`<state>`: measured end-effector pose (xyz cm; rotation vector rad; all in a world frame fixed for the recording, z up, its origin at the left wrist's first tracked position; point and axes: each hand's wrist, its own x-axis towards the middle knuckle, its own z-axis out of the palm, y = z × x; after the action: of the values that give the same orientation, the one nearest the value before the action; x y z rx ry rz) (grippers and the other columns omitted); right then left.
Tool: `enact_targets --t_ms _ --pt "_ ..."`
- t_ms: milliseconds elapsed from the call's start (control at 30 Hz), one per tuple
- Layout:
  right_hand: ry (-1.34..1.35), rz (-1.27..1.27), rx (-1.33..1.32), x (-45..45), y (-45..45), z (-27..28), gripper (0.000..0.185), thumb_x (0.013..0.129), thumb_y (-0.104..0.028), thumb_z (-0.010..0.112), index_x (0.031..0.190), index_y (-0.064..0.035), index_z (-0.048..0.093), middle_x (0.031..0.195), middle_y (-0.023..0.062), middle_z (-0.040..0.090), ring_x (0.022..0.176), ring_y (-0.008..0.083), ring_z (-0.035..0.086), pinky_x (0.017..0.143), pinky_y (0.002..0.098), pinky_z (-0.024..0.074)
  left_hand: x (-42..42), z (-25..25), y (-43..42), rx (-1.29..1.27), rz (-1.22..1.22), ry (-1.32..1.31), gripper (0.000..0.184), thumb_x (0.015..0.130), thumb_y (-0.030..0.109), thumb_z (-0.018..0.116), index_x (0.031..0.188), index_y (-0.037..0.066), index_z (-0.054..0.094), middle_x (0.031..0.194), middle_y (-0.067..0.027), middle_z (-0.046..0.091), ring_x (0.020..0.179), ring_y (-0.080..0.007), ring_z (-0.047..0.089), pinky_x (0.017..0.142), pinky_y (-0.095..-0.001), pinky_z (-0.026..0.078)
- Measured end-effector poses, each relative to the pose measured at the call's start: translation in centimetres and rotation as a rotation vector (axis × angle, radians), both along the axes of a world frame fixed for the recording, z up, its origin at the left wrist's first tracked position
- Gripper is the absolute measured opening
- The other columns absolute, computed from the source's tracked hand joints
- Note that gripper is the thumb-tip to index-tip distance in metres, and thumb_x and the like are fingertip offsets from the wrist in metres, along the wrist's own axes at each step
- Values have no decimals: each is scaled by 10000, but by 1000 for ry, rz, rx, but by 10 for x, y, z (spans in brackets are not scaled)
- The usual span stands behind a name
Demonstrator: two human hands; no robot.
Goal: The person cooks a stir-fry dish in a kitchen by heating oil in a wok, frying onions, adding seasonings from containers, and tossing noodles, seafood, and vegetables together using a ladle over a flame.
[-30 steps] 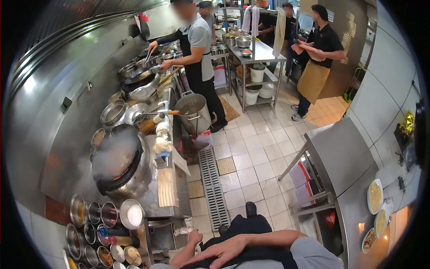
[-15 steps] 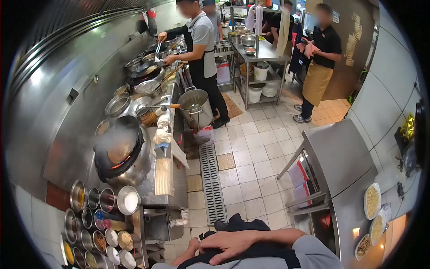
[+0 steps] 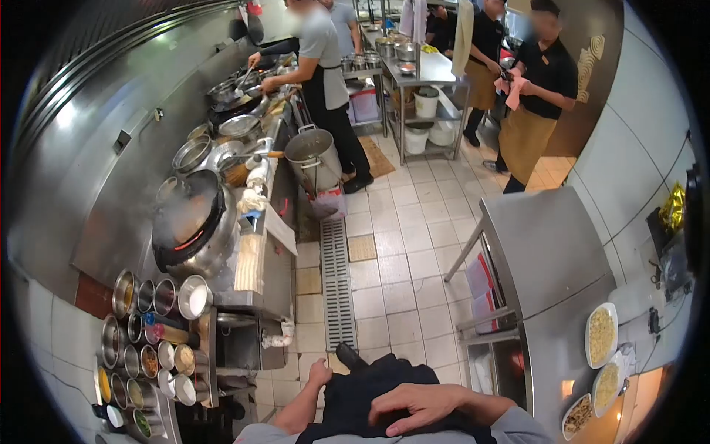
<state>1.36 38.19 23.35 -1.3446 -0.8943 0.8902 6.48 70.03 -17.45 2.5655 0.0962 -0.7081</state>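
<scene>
My left hand (image 3: 319,372) hangs low beside the dark apron (image 3: 362,385) at my waist. Its fingers are curled in, and nothing shows in them. Over the front of the apron is my right hand (image 3: 414,405), fingers loosely bent and thumb apart, holding nothing visible. Whether it touches the cloth I cannot tell. To the left, a steaming wok (image 3: 188,222) sits on the range with an orange glow at its rim. Nearer to me stand several metal seasoning pots, among them a pot of white powder (image 3: 197,298).
A person in grey (image 3: 325,66) works at woks farther along the range, beside a large stockpot (image 3: 310,148). People in black shirts, one holding a pink cloth (image 3: 512,90), stand at back right. A steel counter (image 3: 547,244) bears plates of food (image 3: 602,337). A drain grate (image 3: 336,281) crosses the tiled floor.
My hands, together at the apron before, have moved apart, the left going outward to the side. The view has shifted, with more of the floor ahead showing. Another person in black appears at the back.
</scene>
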Motion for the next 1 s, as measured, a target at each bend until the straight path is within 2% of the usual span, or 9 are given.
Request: enact_targets --t_ms 67,200,233,367,567,767,867,967,1000 --pt "36 195 -221 -5 -13 -12 365 923 -275 553 1126 24 502 1080 132 534 956 243 552 828 322 433 -16 7 -9 -19 3 -20 514 729 172 584 1201 -26 539 1100 -292 595 1055 -413 566 927 -436 452" --pt "-53 -122 222 -35 -11 -27 421 937 -354 535 1129 20 516 993 151 555 943 240 563 832 342 440 -61 1 -5 11 80 43 518 726 179 593 1195 -34 538 1077 -294 602 1040 -417 570 924 -437 452" --pt "-56 -193 204 -38 -14 -21 338 899 -289 588 987 36 564 889 119 581 886 256 575 778 344 446 -76 -10 3 28 60 8 511 735 189 592 1190 -37 541 1064 -296 605 1034 -421 571 923 -435 453" --pt "76 231 -281 -32 -36 -22 351 914 -297 564 1019 38 564 980 139 579 929 269 578 781 343 449 -127 -17 29 123 81 186 546 758 210 645 1226 -34 505 1109 -290 587 1065 -407 561 921 -426 459" --pt "-27 -88 160 -49 -21 -28 333 910 -297 577 938 35 572 930 124 569 846 242 564 759 322 442 -160 -18 45 206 249 280 562 752 205 677 1213 -55 488 1149 -279 575 1088 -397 555 930 -429 453" --pt "80 304 -257 -32 -26 -26 308 900 -247 590 1028 33 569 1002 134 570 972 256 562 848 330 436 -131 31 17 164 270 227 511 752 158 586 1211 -47 495 1124 -271 586 1085 -396 558 930 -438 452" --pt "-68 82 140 -39 -10 -34 301 902 -246 590 1017 31 567 954 131 576 900 246 581 789 326 450 -117 0 21 114 256 165 514 726 137 571 1206 -33 504 1117 -270 587 1069 -399 564 922 -446 455" --pt "-56 -92 245 -45 -4 -20 303 906 -301 597 939 -1 568 863 95 558 743 182 537 645 305 429 -111 -36 29 86 170 -3 512 719 118 567 1209 -20 508 1129 -283 575 1056 -407 564 916 -449 458" --pt "-28 -20 174 -47 -7 -22 303 904 -297 600 939 1 568 887 98 555 771 183 536 666 303 429 -109 -17 22 57 179 -13 514 717 105 560 1213 -17 507 1131 -293 568 1052 -411 564 914 -449 459"
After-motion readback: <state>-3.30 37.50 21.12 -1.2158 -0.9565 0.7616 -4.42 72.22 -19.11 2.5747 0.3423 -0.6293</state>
